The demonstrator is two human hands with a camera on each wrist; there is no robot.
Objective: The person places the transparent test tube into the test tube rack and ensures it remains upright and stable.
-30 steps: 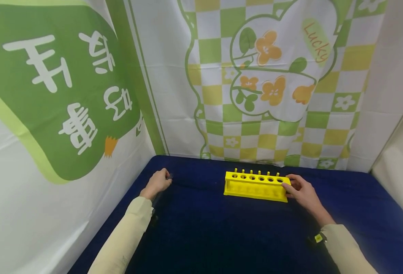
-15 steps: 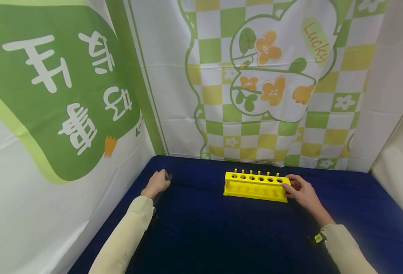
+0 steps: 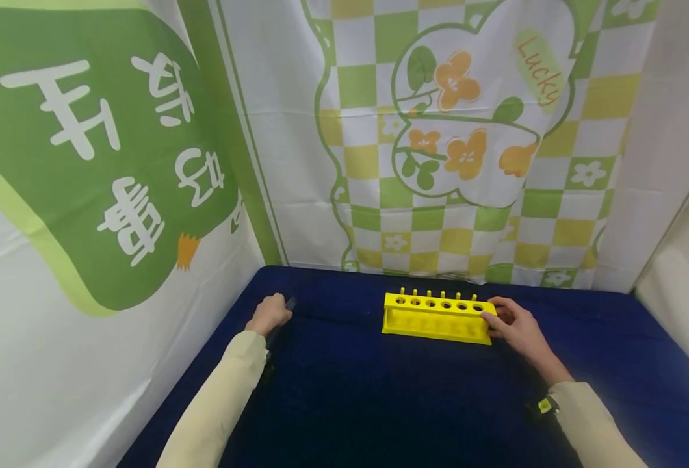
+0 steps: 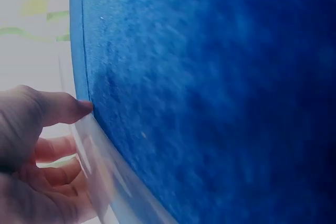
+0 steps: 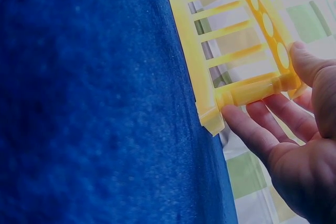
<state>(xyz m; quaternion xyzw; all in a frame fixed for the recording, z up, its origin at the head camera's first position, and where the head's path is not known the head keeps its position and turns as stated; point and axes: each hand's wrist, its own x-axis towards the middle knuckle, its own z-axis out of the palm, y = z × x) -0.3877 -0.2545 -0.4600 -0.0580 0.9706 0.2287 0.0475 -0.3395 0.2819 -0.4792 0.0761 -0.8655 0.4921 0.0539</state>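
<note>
At the table's left side my left hand holds a clear test tube. One end of the tube pokes out past the fingers in the head view; the rest is hidden by the hand. The left wrist view has the thumb on the tube's near end and the other fingers curled beneath. A yellow test tube rack, with a row of round holes and short pegs behind, stands upright right of centre. My right hand grips its right end, thumb at the top plate and fingers along the end post.
A dark blue cloth covers the table. Printed fabric hangs along the back and the left side, close to my left arm. Bare cloth lies between the left hand and the rack.
My left hand has shifted slightly toward me, and it has turned so that the tube's end shows darker beside the fingers. The right hand and the rack stay put.
</note>
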